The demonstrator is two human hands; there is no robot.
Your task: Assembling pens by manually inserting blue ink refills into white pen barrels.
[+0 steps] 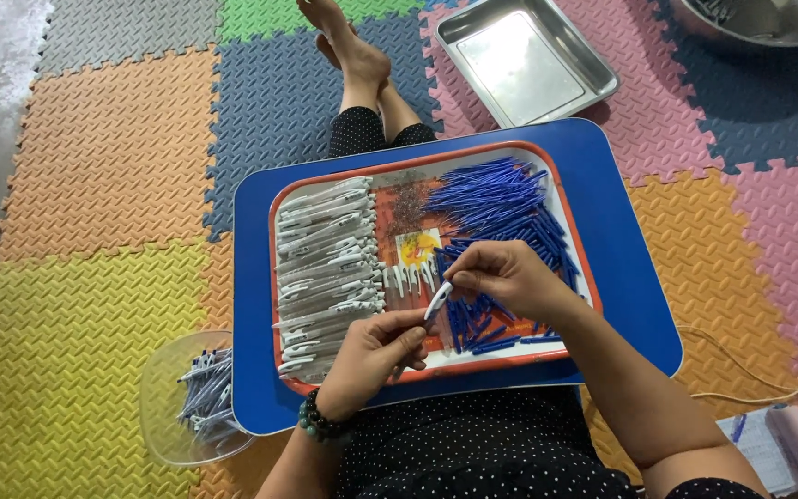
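My left hand (376, 349) and my right hand (501, 275) together hold a white pen barrel (437, 300) over an orange-rimmed tray (580, 242). The left hand grips its lower end, and the right fingertips pinch its upper end. The tray rests on a blue lap table (621, 249). White pen barrels (325, 254) lie stacked in the tray's left part. Blue pen refills (501, 199) are heaped in its right part. Small metal springs (405, 196) lie in the middle, with several white tips (410, 277) below them.
A clear plastic bowl (161, 407) with finished pens (207, 393) sits on the floor at my left. A steel tray (525, 60) and a steel bowl (759, 20) lie beyond the lap table. My legs stretch out over coloured foam mats (113, 166).
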